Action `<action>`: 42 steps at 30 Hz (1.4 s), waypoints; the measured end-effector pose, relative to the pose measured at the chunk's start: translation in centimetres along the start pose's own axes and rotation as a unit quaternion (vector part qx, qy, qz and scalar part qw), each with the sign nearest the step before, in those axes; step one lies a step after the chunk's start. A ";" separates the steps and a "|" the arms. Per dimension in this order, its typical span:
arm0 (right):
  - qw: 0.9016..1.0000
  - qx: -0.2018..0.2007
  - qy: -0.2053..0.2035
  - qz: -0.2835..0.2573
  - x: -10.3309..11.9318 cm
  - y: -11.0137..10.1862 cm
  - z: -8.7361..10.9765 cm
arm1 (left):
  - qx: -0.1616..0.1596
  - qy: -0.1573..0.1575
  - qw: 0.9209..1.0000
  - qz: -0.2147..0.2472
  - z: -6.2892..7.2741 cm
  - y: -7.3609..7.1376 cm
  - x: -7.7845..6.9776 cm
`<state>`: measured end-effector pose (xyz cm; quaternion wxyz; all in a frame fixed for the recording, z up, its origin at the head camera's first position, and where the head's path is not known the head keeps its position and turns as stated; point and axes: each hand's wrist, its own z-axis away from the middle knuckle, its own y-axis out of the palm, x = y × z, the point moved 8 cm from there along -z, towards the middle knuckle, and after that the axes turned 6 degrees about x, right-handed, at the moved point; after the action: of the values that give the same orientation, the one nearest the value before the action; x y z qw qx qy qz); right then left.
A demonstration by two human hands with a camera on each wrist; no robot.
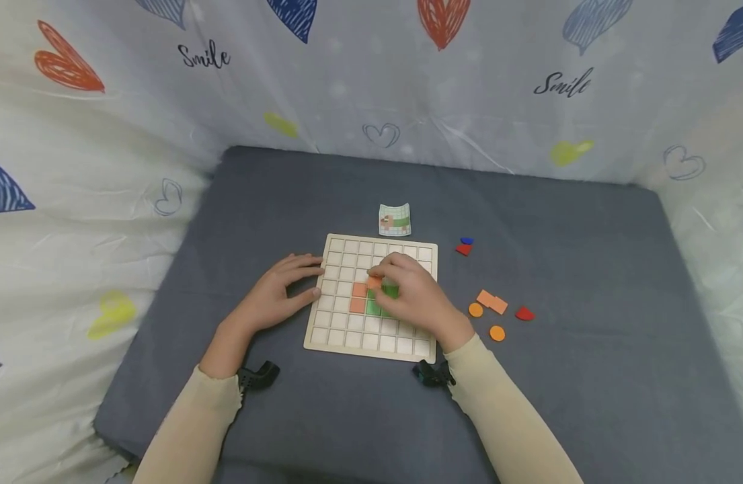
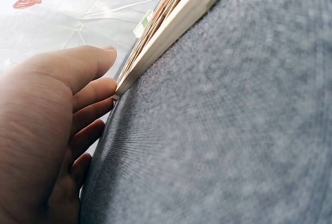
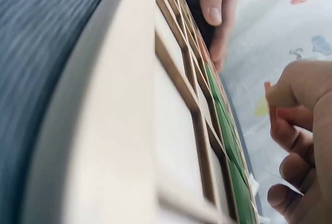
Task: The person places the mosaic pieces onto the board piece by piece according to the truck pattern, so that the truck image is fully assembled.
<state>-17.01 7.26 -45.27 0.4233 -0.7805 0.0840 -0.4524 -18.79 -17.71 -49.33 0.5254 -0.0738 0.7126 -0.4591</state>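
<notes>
right hand's got a little orange tile pinched over the wooden grid board just below frame centre, left hand loose-fingered, touching the board's left edge

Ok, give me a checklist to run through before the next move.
1. Orange tile pinched in right hand: ok.
2. Held tile raised off grid board: ok, right wrist view shows a gap.
3. Left hand at board's left edge: ok.
4. Picture card uncovered beyond board: ok.
5. Whole grid visible from head: not ok, right hand covers part.
6. Exact target cell: cannot tell.
</notes>
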 end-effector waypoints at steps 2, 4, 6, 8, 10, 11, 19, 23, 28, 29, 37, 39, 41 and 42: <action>1.000 -0.003 0.002 0.003 -0.1 0.3 -0.5 | -0.001 0.001 1.000 -0.002 0.0 -0.1 0.0; 1.000 -0.010 0.003 0.007 -0.1 0.6 -0.9 | -0.001 0.002 1.000 -0.003 -0.1 -0.1 0.0; 1.000 -0.013 0.003 0.014 -0.1 0.8 -1.4 | -0.001 0.003 1.000 -0.003 -0.1 -0.1 -0.1; 1.000 -0.013 0.005 0.024 -0.1 1.1 -1.8 | 0.000 0.001 1.000 -0.001 -0.2 -0.1 -0.1; 0.999 -0.011 0.013 0.038 -0.2 1.4 -2.1 | 0.001 -0.001 1.000 0.002 -0.1 -0.1 -0.2; 0.999 -0.008 0.019 0.045 -0.3 1.5 -2.2 | 0.002 -0.001 1.000 0.004 -0.1 -0.1 -0.2; 0.995 0.004 0.059 0.079 -1.1 2.3 -2.5 | 0.000 0.002 1.000 0.008 0.0 0.0 -0.3; 0.995 0.005 0.058 0.082 -1.2 2.4 -2.6 | 0.001 0.001 1.000 0.008 0.0 0.1 -0.2; 0.995 0.001 0.056 0.084 -1.2 2.4 -2.6 | 0.002 -0.003 1.000 0.006 0.1 0.1 -0.1; 0.995 0.001 0.056 0.084 -1.3 2.4 -2.6 | 0.002 -0.003 1.000 0.006 0.0 0.1 -0.1; 0.995 0.002 0.055 0.079 -1.2 2.4 -2.7 | 0.002 -0.002 1.000 0.002 0.0 -0.1 -0.3; 0.995 0.002 0.054 0.079 -1.2 2.5 -2.7 | 0.003 -0.002 1.000 0.001 0.0 -0.2 -0.3; 0.996 0.003 0.052 0.077 -1.2 2.6 -2.7 | 0.003 -0.003 1.000 0.001 0.1 -0.1 -0.2; 0.996 0.003 0.050 0.077 -1.1 2.7 -2.7 | 0.003 -0.003 1.000 0.002 0.1 -0.1 -0.2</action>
<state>-19.07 4.60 -47.33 0.4549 -0.7464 0.1637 -0.4572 -18.66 -17.75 -49.13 0.5286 -0.0726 0.7098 -0.4599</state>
